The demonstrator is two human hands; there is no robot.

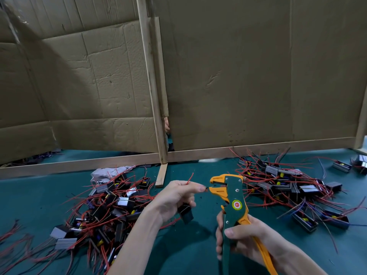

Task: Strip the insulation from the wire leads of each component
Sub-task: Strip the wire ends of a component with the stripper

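My left hand [174, 197] holds a black box component [185, 213] against the palm and pinches one of its thin leads between thumb and forefinger. The lead's tip reaches into the orange jaws of a green and orange wire stripper [231, 197]. A red lead [189, 179] sticks up from the same hand. My right hand [242, 241] grips the stripper's handles and holds it upright, jaws pointing left.
A pile of components with red leads [111, 205] lies on the green table to the left, another pile [282, 185] to the right. Crumpled paper [103, 173] sits behind the left pile. A cardboard screen on a wooden frame [156, 96] closes off the back.
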